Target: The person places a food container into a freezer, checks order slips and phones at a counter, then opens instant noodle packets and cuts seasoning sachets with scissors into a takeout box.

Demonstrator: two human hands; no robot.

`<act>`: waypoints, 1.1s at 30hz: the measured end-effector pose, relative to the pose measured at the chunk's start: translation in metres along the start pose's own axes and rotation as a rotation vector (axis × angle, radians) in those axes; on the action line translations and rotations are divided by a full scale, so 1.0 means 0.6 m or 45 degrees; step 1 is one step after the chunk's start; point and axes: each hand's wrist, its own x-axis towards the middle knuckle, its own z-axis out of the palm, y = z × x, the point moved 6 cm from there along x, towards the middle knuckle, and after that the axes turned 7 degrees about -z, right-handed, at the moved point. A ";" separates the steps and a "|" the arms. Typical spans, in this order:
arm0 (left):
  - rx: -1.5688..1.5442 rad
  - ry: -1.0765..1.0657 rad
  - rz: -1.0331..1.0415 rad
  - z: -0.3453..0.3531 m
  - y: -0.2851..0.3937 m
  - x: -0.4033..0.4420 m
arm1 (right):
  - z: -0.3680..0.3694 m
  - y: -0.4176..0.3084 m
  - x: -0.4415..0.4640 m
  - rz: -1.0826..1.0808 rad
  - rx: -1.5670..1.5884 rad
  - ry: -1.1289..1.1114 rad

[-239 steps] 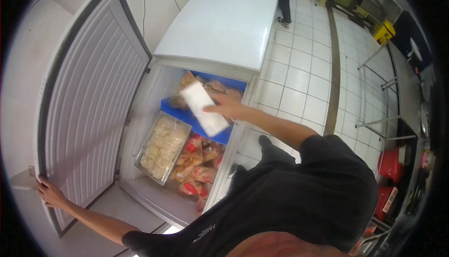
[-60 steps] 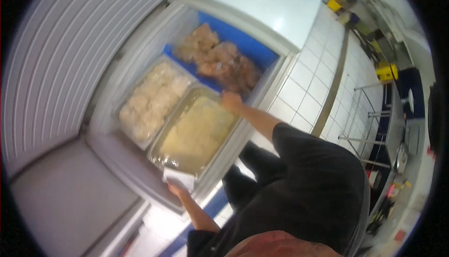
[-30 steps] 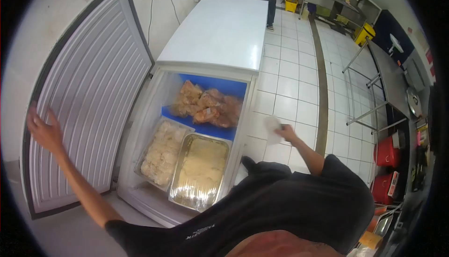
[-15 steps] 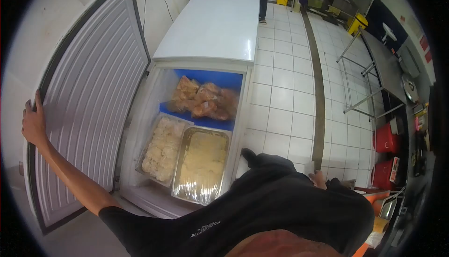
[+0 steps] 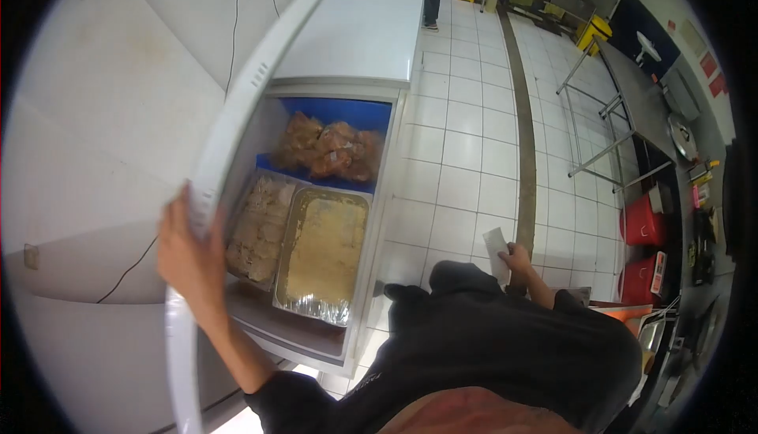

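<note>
Head camera view: an open chest freezer (image 5: pixel 392 154) has its lid (image 5: pixel 207 175) raised along the freezer's left side, tilted and seen edge-on, long axis running lengthwise with the freezer. Inside the freezer, a blue bin (image 5: pixel 317 106) at the far end holds bagged brownish food (image 5: pixel 335 150); nearer, a metal tray (image 5: pixel 332 192) of pale yellow food (image 5: pixel 328 248) sits beside pale pieces (image 5: pixel 260 229). At the freezer's left, the outstretched left hand (image 5: pixel 189 256) grips the lid's edge between thumb and fingers; beyond its right side, the lowered right hand (image 5: pixel 517 260) pinches a white slip (image 5: pixel 495 246), long axis pointing forward.
</note>
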 end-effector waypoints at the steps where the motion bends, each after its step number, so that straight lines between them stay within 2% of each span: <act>1: -0.097 -0.126 -0.072 0.007 0.021 -0.030 | 0.000 -0.020 -0.014 -0.033 -0.092 -0.037; 2: -0.195 -0.250 -0.145 0.018 0.036 -0.058 | -0.004 -0.025 -0.020 -0.070 -0.185 -0.074; 4: -0.203 -0.305 -0.003 0.070 0.077 -0.122 | 0.006 0.015 -0.034 -0.143 -0.137 -0.057; 8: -0.163 -0.470 0.066 0.176 0.169 -0.234 | -0.048 0.103 -0.085 -0.121 -0.104 -0.044; 10: -0.080 -0.592 0.105 0.226 0.208 -0.297 | -0.093 0.161 -0.131 -0.100 -0.109 -0.028; 12: -0.098 -0.609 0.137 0.274 0.224 -0.365 | -0.155 0.239 -0.198 0.101 -0.027 0.045; 14: -0.064 -0.581 0.219 0.327 0.247 -0.425 | -0.193 0.327 -0.256 0.093 0.028 0.148; 16: -0.061 -0.670 0.200 0.397 0.253 -0.499 | -0.221 0.381 -0.303 0.079 0.075 0.253; 18: -0.037 -0.815 0.113 0.490 0.229 -0.589 | -0.260 0.413 -0.345 0.215 0.142 0.357; 19: -0.096 -0.771 -0.092 0.479 0.253 -0.605 | -0.266 0.418 -0.350 0.217 0.142 0.355; 20: -0.095 -0.783 -0.090 0.482 0.257 -0.626 | -0.275 0.427 -0.363 0.250 0.177 0.371; 22: -0.068 -0.551 -0.121 0.505 0.261 -0.643 | -0.300 0.434 -0.348 0.267 0.207 0.404; 23: -0.069 -0.556 -0.120 0.507 0.262 -0.648 | -0.306 0.437 -0.340 0.273 0.199 0.457; 25: -0.015 -0.728 -0.221 0.492 0.264 -0.650 | -0.314 0.444 -0.316 0.293 0.250 0.538; 26: -0.011 -0.732 -0.218 0.485 0.273 -0.646 | -0.317 0.444 -0.294 0.299 0.251 0.535; 28: 0.014 -0.886 -0.377 0.484 0.287 -0.640 | -0.310 0.461 -0.237 0.236 0.520 0.579; 29: 0.017 -0.883 -0.376 0.481 0.309 -0.635 | -0.309 0.470 -0.203 0.194 0.465 0.575; 31: -0.085 -0.887 -0.377 0.474 0.382 -0.626 | -0.329 0.427 -0.137 0.194 0.546 0.586; 33: -0.603 -0.837 -0.272 0.522 0.457 -0.639 | -0.367 0.374 -0.054 0.196 0.619 0.599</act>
